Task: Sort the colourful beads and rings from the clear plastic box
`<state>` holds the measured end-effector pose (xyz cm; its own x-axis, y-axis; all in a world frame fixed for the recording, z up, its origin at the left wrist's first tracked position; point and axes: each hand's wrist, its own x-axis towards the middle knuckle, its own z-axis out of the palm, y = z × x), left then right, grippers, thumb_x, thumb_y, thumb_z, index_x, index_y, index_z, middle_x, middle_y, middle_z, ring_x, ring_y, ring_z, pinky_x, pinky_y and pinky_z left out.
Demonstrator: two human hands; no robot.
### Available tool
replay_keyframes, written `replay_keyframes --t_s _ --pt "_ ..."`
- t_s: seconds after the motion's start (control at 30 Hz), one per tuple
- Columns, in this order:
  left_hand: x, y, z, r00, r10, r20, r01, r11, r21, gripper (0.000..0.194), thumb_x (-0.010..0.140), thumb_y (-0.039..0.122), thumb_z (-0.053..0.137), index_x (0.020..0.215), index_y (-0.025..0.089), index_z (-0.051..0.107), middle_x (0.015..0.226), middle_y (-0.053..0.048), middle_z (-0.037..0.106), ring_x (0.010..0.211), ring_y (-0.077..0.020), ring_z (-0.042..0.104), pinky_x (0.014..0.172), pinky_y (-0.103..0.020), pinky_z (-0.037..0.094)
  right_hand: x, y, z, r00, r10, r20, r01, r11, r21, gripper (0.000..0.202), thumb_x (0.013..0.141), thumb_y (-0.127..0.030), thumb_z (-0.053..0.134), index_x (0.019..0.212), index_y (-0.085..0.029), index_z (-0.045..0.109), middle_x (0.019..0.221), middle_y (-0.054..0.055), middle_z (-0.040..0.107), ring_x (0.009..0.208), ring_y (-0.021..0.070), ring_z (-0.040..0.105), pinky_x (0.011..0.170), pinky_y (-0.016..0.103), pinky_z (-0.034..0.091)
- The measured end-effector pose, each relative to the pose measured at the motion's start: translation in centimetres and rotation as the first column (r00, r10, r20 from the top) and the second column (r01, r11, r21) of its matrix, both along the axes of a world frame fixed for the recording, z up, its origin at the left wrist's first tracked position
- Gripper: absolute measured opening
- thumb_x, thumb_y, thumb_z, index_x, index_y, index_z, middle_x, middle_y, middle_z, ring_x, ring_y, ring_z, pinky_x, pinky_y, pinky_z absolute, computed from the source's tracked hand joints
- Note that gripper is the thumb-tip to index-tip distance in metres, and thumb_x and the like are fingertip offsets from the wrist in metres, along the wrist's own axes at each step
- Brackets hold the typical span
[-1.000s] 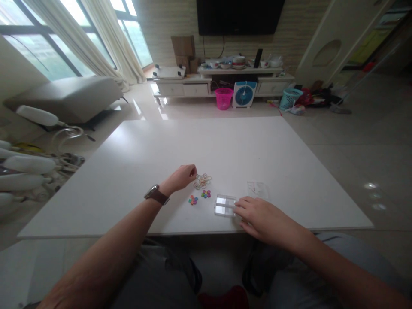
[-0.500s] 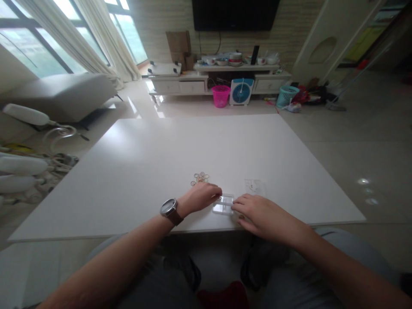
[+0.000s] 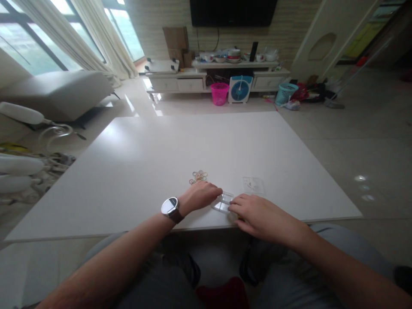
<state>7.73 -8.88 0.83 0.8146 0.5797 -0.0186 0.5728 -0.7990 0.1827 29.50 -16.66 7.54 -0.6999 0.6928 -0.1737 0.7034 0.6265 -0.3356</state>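
A small clear plastic box (image 3: pixel 222 206) with compartments lies near the table's front edge, between my hands. My left hand (image 3: pixel 203 194), with a watch on its wrist, is closed in a pinch at the box's far left corner. Whatever its fingertips hold is too small to make out. My right hand (image 3: pixel 257 214) has its curled fingers on the box's right edge. Something small and yellowish (image 3: pixel 240 217) shows under that hand, partly hidden. Beyond my left hand sits a pile of small rings (image 3: pixel 198 175). A clear flat plastic piece (image 3: pixel 253 185) lies beyond my right hand, with small bits on it.
The white table (image 3: pixel 154 146) stretches ahead, its front edge close to my knees. Past it stand a pink basket (image 3: pixel 219 94), a box fan (image 3: pixel 240 89), a turquoise basket (image 3: pixel 286 94) and a low cabinet (image 3: pixel 165 84). White padded chair parts (image 3: pixel 21 165) stand at left.
The box tilts slightly between my hands, turning a little. Both hands stay in nearly the same place. The whole view has shifted a little.
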Motion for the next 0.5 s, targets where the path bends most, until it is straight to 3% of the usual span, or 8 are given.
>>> replay_keyframes --t_s 0.33,0.5 --pt "-1.1 0.1 1.6 1.000 0.010 0.021 -0.009 0.999 -0.052 0.025 0.093 0.036 0.049 0.091 0.021 0.069 0.103 -0.005 0.066 0.074 -0.0151 0.061 0.065 -0.029 0.039 -0.1 -0.2 -0.8 1.000 0.012 0.026 -0.011 1.000 -0.025 0.021 0.086 -0.018 0.055 0.104 -0.018 0.065 0.106 0.010 0.067 0.101 0.0246 0.061 0.090 0.038 0.047" --pt "-2.2 1.2 2.3 0.997 0.056 0.056 -0.052 0.996 -0.076 0.022 0.091 0.031 0.050 0.092 0.022 0.070 0.096 -0.004 0.066 0.078 -0.0157 0.061 0.067 -0.028 0.041 -0.7 -0.6 -1.2 0.998 0.055 0.021 -0.054 0.998 -0.030 0.023 0.086 -0.022 0.059 0.108 -0.018 0.064 0.117 0.010 0.065 0.112 0.0255 0.056 0.096 0.039 0.046"
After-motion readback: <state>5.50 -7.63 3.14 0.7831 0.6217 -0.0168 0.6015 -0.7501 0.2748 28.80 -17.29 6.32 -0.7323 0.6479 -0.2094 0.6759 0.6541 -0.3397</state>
